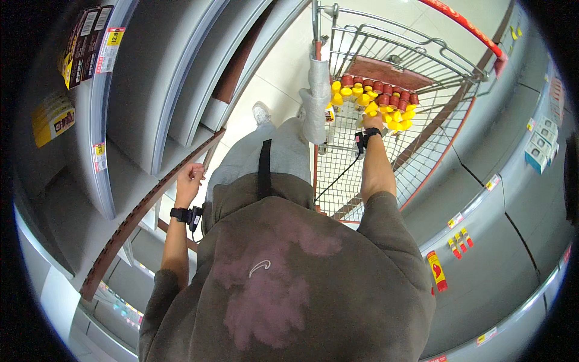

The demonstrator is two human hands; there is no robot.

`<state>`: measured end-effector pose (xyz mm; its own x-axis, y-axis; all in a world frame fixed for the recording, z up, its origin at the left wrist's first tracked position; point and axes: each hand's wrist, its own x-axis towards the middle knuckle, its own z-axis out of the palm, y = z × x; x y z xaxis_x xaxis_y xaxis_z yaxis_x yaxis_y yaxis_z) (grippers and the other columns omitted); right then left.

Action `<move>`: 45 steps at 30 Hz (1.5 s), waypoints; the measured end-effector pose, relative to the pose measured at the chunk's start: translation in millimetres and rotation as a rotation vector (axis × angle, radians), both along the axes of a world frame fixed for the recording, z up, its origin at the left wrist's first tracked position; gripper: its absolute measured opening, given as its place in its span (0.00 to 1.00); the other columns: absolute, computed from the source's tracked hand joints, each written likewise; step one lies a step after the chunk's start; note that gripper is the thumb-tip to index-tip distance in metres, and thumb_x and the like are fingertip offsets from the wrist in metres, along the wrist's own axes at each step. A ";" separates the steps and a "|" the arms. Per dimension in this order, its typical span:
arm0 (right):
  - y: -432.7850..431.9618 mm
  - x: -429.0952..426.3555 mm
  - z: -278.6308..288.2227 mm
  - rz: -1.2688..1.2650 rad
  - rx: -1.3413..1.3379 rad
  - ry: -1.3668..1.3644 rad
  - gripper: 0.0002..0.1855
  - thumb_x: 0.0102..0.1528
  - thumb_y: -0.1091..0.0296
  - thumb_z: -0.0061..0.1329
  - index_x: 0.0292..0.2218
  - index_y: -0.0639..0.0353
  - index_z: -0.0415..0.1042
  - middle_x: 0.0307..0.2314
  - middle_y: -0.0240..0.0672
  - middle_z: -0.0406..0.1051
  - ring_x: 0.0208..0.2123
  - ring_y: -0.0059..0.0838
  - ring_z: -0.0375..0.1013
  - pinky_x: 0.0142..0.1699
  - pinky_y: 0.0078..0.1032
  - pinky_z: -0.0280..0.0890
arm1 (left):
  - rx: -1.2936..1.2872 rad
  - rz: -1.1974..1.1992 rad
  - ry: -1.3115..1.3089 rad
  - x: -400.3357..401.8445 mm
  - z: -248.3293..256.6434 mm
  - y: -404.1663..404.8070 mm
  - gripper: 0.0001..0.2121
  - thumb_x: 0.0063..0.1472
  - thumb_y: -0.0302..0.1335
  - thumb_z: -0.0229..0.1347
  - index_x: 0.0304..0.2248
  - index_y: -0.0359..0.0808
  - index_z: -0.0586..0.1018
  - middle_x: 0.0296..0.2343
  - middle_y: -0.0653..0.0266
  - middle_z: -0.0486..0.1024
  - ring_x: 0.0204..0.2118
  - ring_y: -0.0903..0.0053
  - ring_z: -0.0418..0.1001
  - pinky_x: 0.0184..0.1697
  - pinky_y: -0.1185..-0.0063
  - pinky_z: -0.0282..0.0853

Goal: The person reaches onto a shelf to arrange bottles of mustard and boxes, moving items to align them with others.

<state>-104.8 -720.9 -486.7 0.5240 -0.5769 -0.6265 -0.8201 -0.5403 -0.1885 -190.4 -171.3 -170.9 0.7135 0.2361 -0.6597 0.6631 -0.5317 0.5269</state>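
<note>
A wire shopping cart (344, 176) stands to the right of my legs, with many yellow-capped bottles (362, 100) and dark red-lidded jars (384, 88) grouped at one end. My right hand (373, 120) reaches down into the cart among the yellow caps; its fingers are largely hidden, so whether it grips a bottle cannot be told. My left hand (194, 174) hangs beside my left thigh near the shelf edge, fingers loosely curled, with nothing visible in it. Rolled grey cloth (314, 104) is wrapped round the cart's near side. Each wrist wears a black strap with a small device.
Grey shelves (131, 90) rise on the left, holding a dark box (83, 47) and yellow packs (53, 120). On the right, shelving (479, 244) carries blue-white boxes (542, 142), small red-yellow tubes (460, 243) and a larger red-yellow pack (437, 270). The cart's red handle (466, 27) is at the top.
</note>
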 end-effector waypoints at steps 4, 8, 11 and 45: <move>4.0 0.8 -0.3 0.063 0.022 0.047 0.27 0.47 0.55 0.51 0.47 0.58 0.63 0.40 0.51 0.70 0.43 0.50 0.69 0.47 0.39 0.64 | -0.052 0.047 0.032 4.6 -2.2 -6.0 0.09 0.59 0.28 0.52 0.36 0.31 0.74 0.28 0.65 0.76 0.25 0.83 0.74 0.24 0.85 0.66; 9.7 0.0 48.8 0.049 -0.005 -0.023 0.25 0.51 0.57 0.47 0.46 0.63 0.62 0.37 0.56 0.70 0.42 0.52 0.69 0.46 0.40 0.64 | -0.080 0.062 0.051 12.9 2.2 -17.9 0.09 0.60 0.27 0.51 0.38 0.31 0.74 0.29 0.64 0.76 0.26 0.83 0.73 0.25 0.86 0.66; -9.2 -29.6 42.8 0.096 -0.068 -0.281 0.25 0.54 0.55 0.47 0.45 0.68 0.62 0.30 0.53 0.72 0.34 0.48 0.73 0.39 0.37 0.67 | -0.133 0.046 0.035 33.7 11.8 -24.7 0.09 0.60 0.26 0.50 0.38 0.31 0.74 0.28 0.64 0.76 0.26 0.83 0.73 0.25 0.86 0.66; 321.1 95.7 461.0 0.684 1.338 -0.622 0.16 0.59 0.68 0.42 0.46 0.67 0.65 0.18 0.28 0.66 0.22 0.17 0.66 0.29 0.15 0.59 | -0.460 0.056 -0.849 103.1 161.0 2.0 0.14 0.53 0.28 0.59 0.36 0.30 0.71 0.27 0.64 0.75 0.28 0.84 0.72 0.29 0.84 0.68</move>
